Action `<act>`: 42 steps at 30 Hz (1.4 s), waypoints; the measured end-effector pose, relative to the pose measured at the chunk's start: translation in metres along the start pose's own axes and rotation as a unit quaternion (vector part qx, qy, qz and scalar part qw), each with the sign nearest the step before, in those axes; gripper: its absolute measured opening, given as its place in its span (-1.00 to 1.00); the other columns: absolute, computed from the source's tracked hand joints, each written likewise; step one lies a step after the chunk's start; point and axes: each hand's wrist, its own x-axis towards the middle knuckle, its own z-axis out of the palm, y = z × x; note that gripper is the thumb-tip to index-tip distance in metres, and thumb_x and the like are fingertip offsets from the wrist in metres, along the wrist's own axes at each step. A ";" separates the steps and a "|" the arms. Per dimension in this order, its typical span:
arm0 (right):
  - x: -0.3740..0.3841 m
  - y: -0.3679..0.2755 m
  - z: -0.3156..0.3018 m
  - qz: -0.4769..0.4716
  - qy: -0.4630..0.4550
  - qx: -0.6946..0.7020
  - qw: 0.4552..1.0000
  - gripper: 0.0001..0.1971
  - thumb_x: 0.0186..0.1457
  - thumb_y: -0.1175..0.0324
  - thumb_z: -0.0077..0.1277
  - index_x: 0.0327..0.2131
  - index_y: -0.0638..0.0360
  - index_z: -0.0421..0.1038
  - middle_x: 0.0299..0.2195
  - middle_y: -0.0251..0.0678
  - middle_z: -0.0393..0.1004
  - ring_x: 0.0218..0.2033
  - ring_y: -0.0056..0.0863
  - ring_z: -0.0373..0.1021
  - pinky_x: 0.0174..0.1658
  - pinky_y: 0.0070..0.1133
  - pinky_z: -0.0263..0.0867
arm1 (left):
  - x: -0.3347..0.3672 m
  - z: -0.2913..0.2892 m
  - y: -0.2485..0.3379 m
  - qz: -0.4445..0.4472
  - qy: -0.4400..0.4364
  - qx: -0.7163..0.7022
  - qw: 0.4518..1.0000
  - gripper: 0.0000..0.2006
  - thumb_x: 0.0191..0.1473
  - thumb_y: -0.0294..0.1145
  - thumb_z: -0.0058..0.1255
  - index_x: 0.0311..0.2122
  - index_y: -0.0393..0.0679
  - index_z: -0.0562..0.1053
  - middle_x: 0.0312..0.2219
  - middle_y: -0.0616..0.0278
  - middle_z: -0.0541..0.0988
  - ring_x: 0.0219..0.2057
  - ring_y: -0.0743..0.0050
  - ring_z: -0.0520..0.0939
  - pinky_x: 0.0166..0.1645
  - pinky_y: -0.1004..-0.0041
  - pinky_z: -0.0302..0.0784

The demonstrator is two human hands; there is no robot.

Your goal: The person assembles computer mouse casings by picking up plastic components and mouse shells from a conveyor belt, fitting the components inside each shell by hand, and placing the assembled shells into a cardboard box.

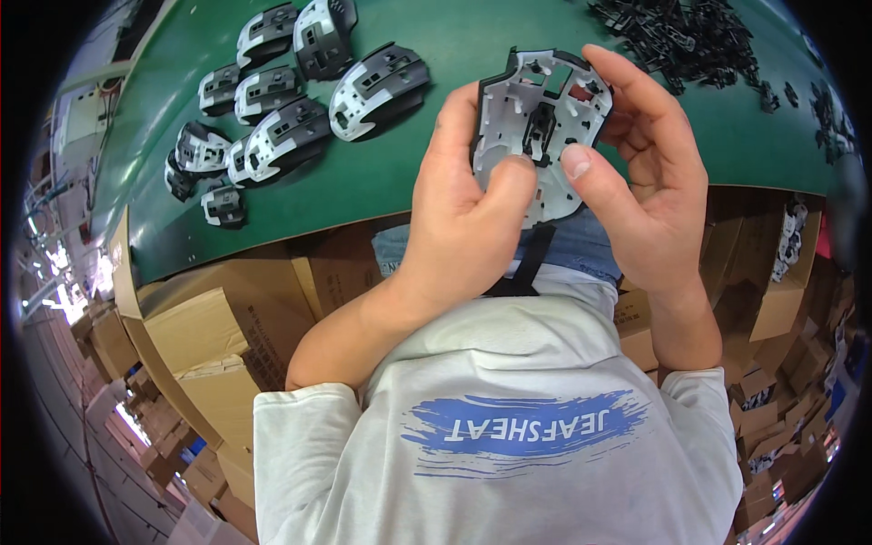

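Held between both my hands is a plastic computer mouse shell [505, 116], its hollow white inside facing up and its edge dark. My left hand [459, 218] grips the shell's left side, its thumb pressing inside near the lower middle. Along the right edge, the fingers of my right hand [658, 186] curl behind the shell, and the thumb rests on its inner right side. A small black plastic part [540, 129] sits in the shell's middle, just above the left thumb. Whatever my fingers touch underneath is hidden.
The green table [363, 186] carries several black, grey and white mouse shells [286, 136] at the left. A heap of small black plastic parts [690, 41] lies at the far right. Cardboard boxes [195, 331] stand below the table edge on the left; an opened box [777, 309] holds pale parts on the right.
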 end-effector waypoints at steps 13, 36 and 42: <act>-0.004 0.023 0.040 -0.055 0.023 -0.165 0.985 -0.21 0.00 0.69 0.13 0.36 0.32 0.18 0.33 -0.08 0.31 0.19 -0.26 0.42 0.22 -0.42 0.39 | -0.002 -0.021 -0.037 0.219 0.045 0.223 0.949 -0.51 0.15 -0.66 -0.11 0.21 -0.34 0.26 -0.08 -0.11 0.60 -0.17 0.05 0.69 -0.02 0.19 0.61; 0.084 0.013 -0.015 -0.003 -0.100 -0.225 0.969 -0.46 0.23 0.21 0.24 0.26 0.05 0.46 -0.05 -0.24 0.63 -0.13 -0.41 0.57 -0.02 -0.45 0.47 | -0.055 -0.084 0.044 0.237 0.149 0.369 0.886 -0.47 0.29 -0.61 -0.10 0.34 -0.27 0.18 0.16 -0.07 0.43 0.13 0.19 0.53 0.25 0.26 0.46; 0.141 0.045 -0.037 -0.115 0.000 -0.656 0.746 -0.58 0.29 0.02 0.15 0.09 0.01 0.56 -0.27 -0.26 0.62 -0.18 -0.21 0.55 -0.11 -0.27 0.39 | -0.068 -0.123 0.038 0.470 0.141 0.566 0.662 -0.22 -0.04 -0.55 0.45 0.21 -0.04 0.20 0.11 -0.09 0.31 -0.05 -0.14 0.64 -0.05 0.14 0.77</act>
